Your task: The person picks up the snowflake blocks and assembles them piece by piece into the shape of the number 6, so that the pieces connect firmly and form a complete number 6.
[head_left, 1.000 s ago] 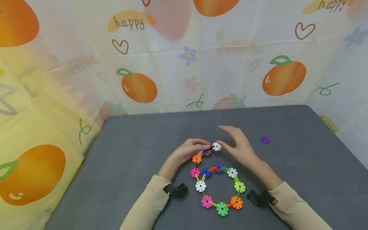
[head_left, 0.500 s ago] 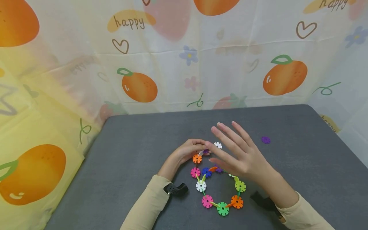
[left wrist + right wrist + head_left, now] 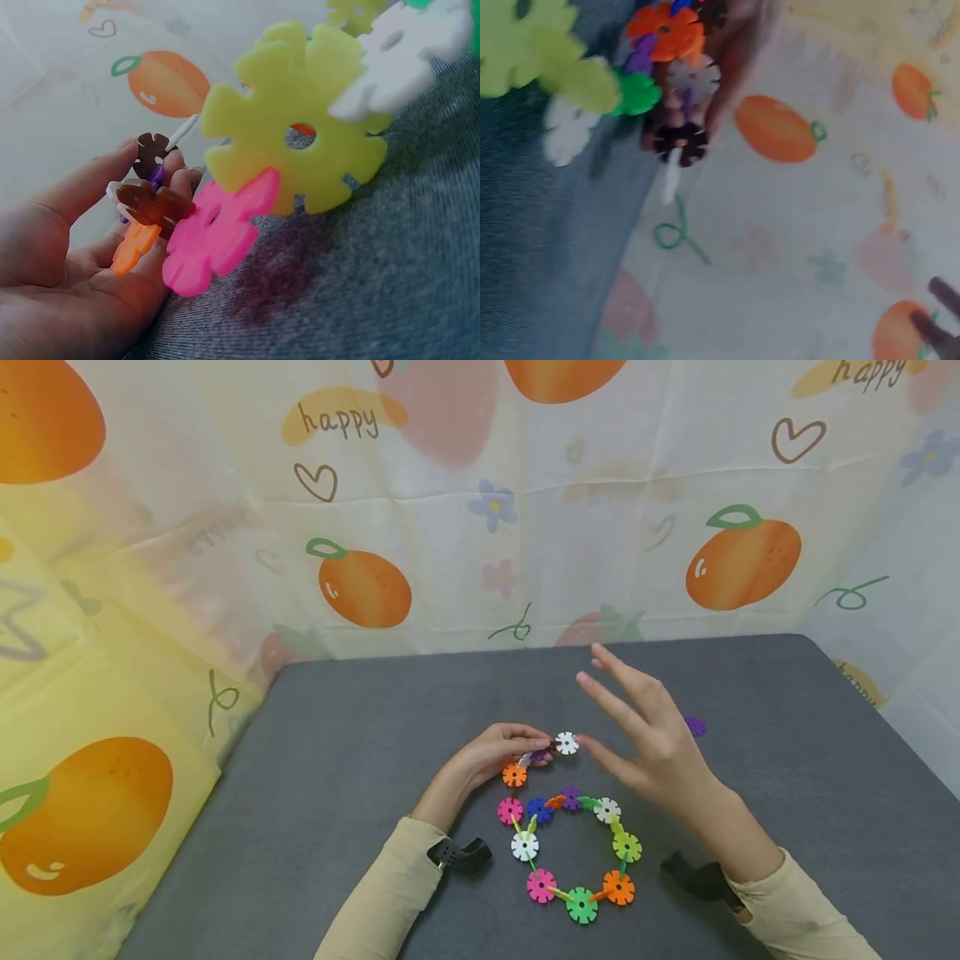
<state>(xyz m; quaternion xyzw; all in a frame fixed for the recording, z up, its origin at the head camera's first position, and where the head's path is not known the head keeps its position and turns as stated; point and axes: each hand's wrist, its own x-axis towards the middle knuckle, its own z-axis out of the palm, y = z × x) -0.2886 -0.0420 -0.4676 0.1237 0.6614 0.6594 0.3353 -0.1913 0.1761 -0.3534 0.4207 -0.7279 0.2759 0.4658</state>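
My left hand [image 3: 495,752] pinches the end of a chain of notched plastic discs. A brown disc [image 3: 154,154] shows at its fingertips in the left wrist view, with a purple disc [image 3: 537,755] partly hidden by the fingers. Slotted onto the brown disc, a white disc [image 3: 567,743] sticks out to the right. From the hand the chain runs down through an orange disc [image 3: 514,775] and a pink disc [image 3: 511,811] to a ring of joined discs, including a green one [image 3: 582,905]. Just right of the white disc, my right hand [image 3: 660,756] has its fingers spread and holds nothing.
Behind the right hand, a loose purple disc [image 3: 696,727] lies partly covered on the grey tabletop [image 3: 360,743]. A fruit-patterned curtain [image 3: 442,568] hangs behind the table. Each wrist wears a black strap mount.
The right hand swept left across the white disc with fingers spread, then drew back right and now overlaps the loose purple disc. The left hand kept its place and its pinch.
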